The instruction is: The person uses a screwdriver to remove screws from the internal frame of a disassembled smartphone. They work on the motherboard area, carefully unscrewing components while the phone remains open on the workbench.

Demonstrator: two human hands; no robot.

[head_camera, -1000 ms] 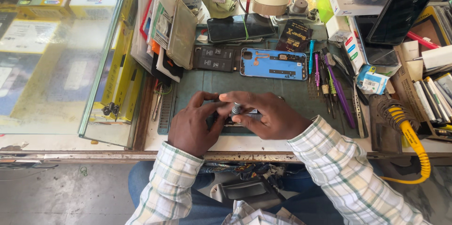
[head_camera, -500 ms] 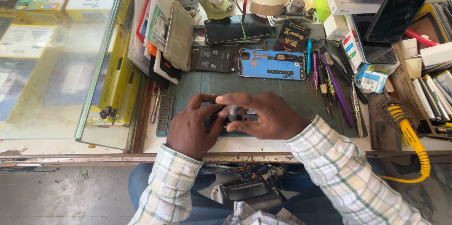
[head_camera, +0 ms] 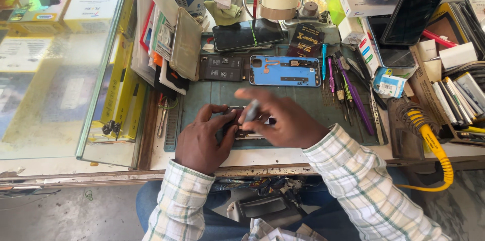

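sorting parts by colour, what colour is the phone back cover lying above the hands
Blue, the phone back cover shows best in the head view, lying flat on the green mat.

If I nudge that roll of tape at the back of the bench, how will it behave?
The tape roll lies flat on its side, so it would probably slide, not roll. It looks hollow and likely light. It sits partly on other clutter, so a push might tip it off.

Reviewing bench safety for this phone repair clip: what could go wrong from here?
1. The right hand holds a small grey tool over the opened device that the left hand steadies; a slip could scratch or short its parts.
2. The device sits near the mat's front edge, so it or loose parts might drop into the lap.
3. The blue phone back and screwdrivers lie close by; a right sleeve sweep could knock them.
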